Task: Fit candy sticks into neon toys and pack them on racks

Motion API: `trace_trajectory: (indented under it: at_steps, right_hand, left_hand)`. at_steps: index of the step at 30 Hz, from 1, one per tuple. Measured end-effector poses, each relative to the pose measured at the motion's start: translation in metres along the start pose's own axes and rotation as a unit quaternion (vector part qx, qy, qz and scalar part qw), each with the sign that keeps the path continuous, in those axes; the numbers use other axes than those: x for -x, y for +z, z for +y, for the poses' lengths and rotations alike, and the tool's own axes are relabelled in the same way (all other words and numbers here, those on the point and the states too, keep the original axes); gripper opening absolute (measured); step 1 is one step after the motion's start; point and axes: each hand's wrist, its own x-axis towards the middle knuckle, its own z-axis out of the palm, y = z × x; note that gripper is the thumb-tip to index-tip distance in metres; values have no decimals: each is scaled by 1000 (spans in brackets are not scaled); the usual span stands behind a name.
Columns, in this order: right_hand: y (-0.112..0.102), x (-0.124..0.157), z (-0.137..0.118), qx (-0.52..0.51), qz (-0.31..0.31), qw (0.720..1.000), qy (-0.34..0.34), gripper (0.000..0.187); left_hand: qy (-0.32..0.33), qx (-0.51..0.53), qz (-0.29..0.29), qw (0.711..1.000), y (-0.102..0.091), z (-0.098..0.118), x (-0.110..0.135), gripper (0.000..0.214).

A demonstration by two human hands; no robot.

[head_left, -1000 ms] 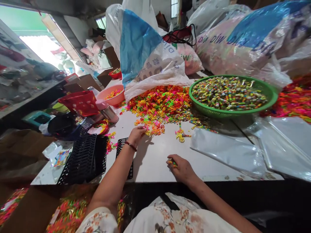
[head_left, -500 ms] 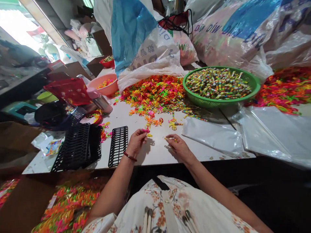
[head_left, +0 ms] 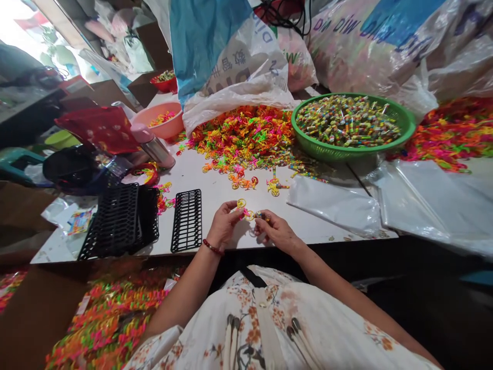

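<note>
Left hand (head_left: 223, 226) pinches yellow ring (head_left: 241, 203); right hand (head_left: 278, 232) grips small striped piece (head_left: 261, 215), both just nearer than neon ring pile (head_left: 246, 139) (loose strays between). Best: keep pieces low over white table (head_left: 215, 187), align squarely, press gently.

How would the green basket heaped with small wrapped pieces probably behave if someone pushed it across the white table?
The green basket is wide and shallow, so it would probably slide rather than tip. Heaped with wrapped pieces, it likely feels heavy for its size. Its edge seems to rest on clear plastic sheets, which might bunch up or slip.
</note>
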Motion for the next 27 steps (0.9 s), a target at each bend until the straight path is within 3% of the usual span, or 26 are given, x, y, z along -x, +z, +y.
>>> trace_trajectory:
  at_steps: [3, 6, 10, 14, 27]
  right_hand:
    - [1, -2, 3, 100, 44, 994, -28, 40]
    - [4, -2, 3, 146, 52, 986, -66, 40]
    - [8, 0, 1, 176, 51, 978, -96, 36]
    - [5, 1, 0, 169, 80, 979, -83, 32]
    - [2, 1, 7, 109, 69, 988, -82, 27]
  left_hand:
    - [-72, 42, -12, 996, 3, 1, 2, 29]
    - [-93, 61, 11, 994, 8, 0, 6, 28]
    - [-54, 57, 32, 996, 15, -5, 13, 37]
    - [-24, 51, 12, 998, 19, -11, 14, 44]
    - [19, -112, 16, 993, 25, -27, 15, 36]
